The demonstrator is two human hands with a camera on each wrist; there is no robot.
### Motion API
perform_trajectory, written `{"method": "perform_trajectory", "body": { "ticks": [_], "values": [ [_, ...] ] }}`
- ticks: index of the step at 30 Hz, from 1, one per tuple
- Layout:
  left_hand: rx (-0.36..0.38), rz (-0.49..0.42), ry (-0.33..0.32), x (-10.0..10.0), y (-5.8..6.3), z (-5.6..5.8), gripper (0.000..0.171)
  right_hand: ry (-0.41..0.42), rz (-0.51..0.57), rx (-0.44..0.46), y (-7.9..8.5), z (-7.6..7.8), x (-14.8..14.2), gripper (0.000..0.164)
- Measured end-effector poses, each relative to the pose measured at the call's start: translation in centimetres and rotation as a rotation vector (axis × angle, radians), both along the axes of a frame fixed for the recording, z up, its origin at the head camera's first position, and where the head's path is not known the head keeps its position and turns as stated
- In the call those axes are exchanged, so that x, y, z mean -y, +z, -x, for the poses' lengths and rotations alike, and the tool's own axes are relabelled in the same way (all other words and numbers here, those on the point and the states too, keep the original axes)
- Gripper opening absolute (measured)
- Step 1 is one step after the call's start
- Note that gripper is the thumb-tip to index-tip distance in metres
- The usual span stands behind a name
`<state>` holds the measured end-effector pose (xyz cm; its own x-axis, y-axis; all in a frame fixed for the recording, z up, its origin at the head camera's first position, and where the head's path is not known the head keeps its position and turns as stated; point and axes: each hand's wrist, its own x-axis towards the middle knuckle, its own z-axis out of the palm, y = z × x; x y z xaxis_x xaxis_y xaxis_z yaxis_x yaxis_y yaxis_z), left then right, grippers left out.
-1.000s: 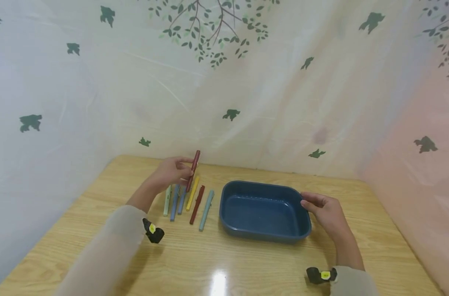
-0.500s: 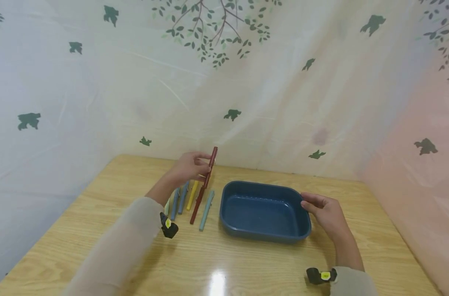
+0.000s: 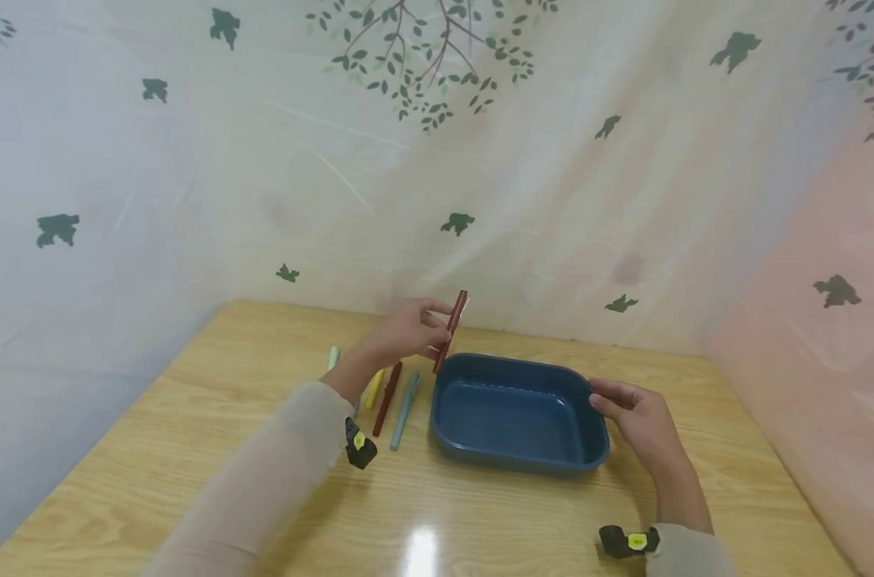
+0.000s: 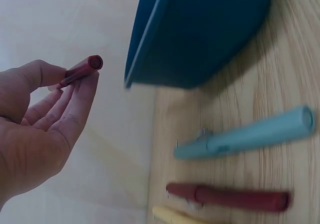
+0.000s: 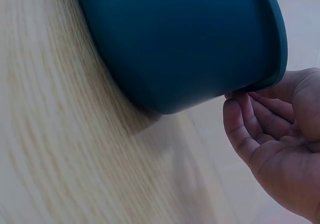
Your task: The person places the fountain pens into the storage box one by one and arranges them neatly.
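My left hand (image 3: 408,330) pinches a dark red pen (image 3: 453,330) between thumb and fingers, tilted, its lower end by the left rim of a blue rectangular basin (image 3: 519,461). The left wrist view shows the pen's round end (image 4: 95,62) beyond the fingertips, apart from the basin wall (image 4: 200,39). At the basin's right end my right hand (image 3: 634,413) grips the rim, with the thumb at the edge and curled fingers beneath it in the right wrist view (image 5: 280,129). Inside, the basin's floor shows bare.
Left of the basin lie a light teal pen (image 3: 405,410), another dark red pen (image 3: 388,399), a yellow pen (image 3: 375,390) and a pale green pen (image 3: 334,357). My left forearm hides part of the row. A patterned curtain (image 3: 537,200) hangs behind the wooden table (image 3: 509,529).
My left hand has carried the dark red pen rightward, from over the row of pens to the basin's left rim. The right hand has stayed at the basin's rim.
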<state>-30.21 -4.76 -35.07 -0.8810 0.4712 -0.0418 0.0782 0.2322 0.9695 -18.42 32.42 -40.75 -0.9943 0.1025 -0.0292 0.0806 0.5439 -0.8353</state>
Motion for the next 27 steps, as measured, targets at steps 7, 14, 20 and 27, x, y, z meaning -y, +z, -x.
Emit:
{"method": "perform_trajectory", "body": {
  "ticks": [7,14,20,27],
  "values": [
    [-0.013,-0.012,-0.051,-2.6,0.4,-1.1,0.044,-0.005,-0.009,-0.001,0.2,-0.3,0.1,0.051],
    [0.006,-0.03,-0.069,-5.1,-0.3,-1.6,0.044,-0.001,-0.016,-0.003,0.2,-0.7,0.2,0.051],
    [0.018,-0.061,-0.077,-6.8,-0.9,-2.3,0.044,-0.007,-0.009,0.009,0.2,-1.0,0.4,0.052],
    [0.033,-0.084,-0.08,-8.2,-1.4,-3.1,0.043,-0.011,0.021,0.027,0.2,-1.2,0.7,0.053]
  ]
}}
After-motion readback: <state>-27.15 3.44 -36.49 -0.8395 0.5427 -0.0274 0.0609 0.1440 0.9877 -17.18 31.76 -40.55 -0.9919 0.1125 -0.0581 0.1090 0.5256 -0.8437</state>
